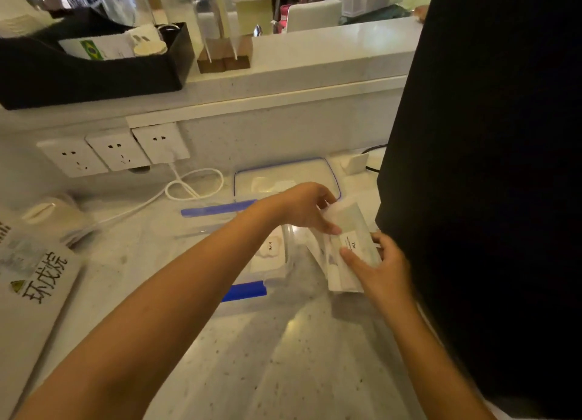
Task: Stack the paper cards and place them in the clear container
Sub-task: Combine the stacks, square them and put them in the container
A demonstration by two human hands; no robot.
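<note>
A stack of white paper cards [352,230] stands tilted on the counter, right of centre. My left hand [302,208] grips its far top edge; my right hand [381,268] holds its near side. The clear container [288,246] with blue clips [244,291] sits just left of the stack. Inside it lies a card printed "love." [271,249]. Its clear lid [283,175] with a blue seal lies flat behind my left hand.
A large black object [482,167] fills the right side, close to the cards. A white cable [189,186] loops from wall sockets [116,153]. A white package with printed characters [34,290] lies at left. A black organizer [94,66] sits on the upper ledge.
</note>
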